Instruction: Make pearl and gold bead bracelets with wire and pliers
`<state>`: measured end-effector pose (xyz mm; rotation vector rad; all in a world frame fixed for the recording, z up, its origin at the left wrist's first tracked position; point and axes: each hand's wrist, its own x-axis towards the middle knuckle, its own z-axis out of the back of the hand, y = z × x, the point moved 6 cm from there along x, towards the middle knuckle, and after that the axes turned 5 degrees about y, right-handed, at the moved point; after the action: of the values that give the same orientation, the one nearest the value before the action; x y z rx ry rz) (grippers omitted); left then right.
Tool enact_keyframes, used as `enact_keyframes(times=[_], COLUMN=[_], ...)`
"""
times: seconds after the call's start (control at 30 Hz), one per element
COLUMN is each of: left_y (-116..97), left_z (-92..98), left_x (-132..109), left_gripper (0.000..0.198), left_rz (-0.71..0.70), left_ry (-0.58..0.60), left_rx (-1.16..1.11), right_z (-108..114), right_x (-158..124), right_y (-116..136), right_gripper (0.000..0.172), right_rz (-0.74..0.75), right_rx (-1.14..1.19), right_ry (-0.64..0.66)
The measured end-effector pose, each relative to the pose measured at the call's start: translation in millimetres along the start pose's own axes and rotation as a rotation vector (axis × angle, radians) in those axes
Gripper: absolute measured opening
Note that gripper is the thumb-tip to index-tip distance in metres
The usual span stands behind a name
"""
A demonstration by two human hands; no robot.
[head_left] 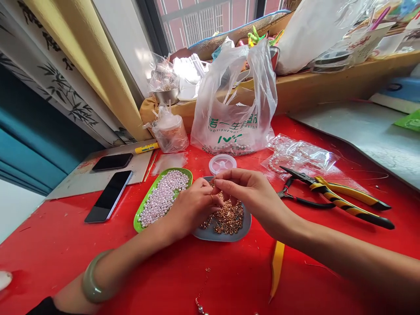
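My left grip (196,202) and right grip (254,188) pinched closed (on what, can't tell) over gold-coloured beads (231,218), grey tray (218,237).

On the bench (65,253), a tray (136,222) of beads (160,194) lies left of a second tray (226,237) of small pieces (231,218), the left hand (197,201) and right hand (249,186) above the latter. Behind: spool (222,164), then bag (229,118). Far left: phone (112,162) on a board (78,181), another phone (109,197) before it. Right: two pairs of pliers (356,210). Front: a chain (197,301).
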<state>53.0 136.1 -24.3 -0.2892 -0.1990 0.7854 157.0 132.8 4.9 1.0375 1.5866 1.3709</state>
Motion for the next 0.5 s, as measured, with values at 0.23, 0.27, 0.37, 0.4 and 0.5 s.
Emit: enact_keyframes(times=[0.23,0.27,0.37,0.4,0.5], left_y=[12,16,26,28,28], left_z=[16.7,20.5,27.6,29.1,30.4], left_x=[-5,-7,-12,-13,-15], left_gripper=[0.008,0.006,0.005,0.006,0.012], left_rz=[0.125,0.166,0.265,0.276,0.286], left_ry=[-0.15,-0.197,-0.337,-0.381,-0.453], left_rx=[-0.436,-0.582,-1.018,-1.132,-1.354], right_z=[2,2,1,0,-3], right_x=[0,0,-2,-3,-6], right_y=[2,2,2,2,3], right_gripper=[0.012,0.012,0.012,0.012,0.013], right_rz=[0.018,0.022,0.027,0.028,0.011], right_rx=[-0.031,-0.041,-0.066,-0.072,-0.09], right_ry=[0.013,0.017,0.043,0.055,0.088])
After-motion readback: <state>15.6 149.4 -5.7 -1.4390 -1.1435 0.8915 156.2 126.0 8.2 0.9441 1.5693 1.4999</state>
